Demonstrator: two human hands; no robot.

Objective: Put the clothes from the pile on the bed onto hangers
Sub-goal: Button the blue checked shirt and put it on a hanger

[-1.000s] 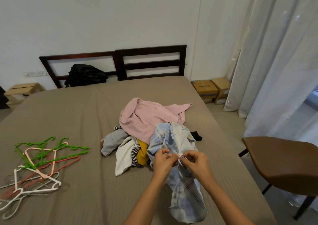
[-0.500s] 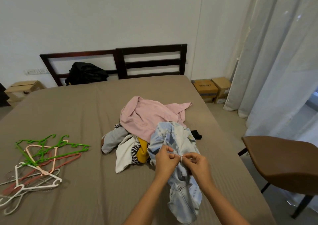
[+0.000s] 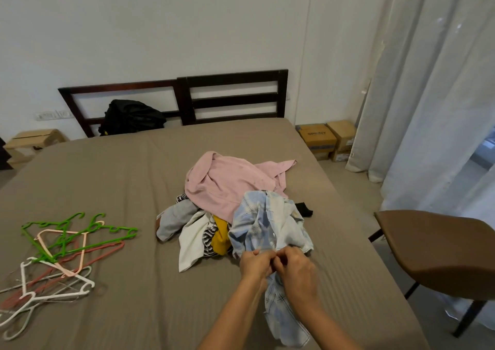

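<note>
On the bed [image 3: 107,178], at the pile's [image 3: 227,186] near edge, lies the shirt [image 3: 267,223], with the hangers [image 3: 61,248] well apart to the left. Our left hand [image 3: 254,265] and right hand [image 3: 300,272] pinch its placket, fingers curled. We should likely finish there, then lift it clear before fetching a hanger.

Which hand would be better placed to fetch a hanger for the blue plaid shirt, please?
Probably the left hand: the hangers lie on the bed on its side, while the right hand sits farther off and could hold the blue plaid shirt, which both hands pinch.
</note>
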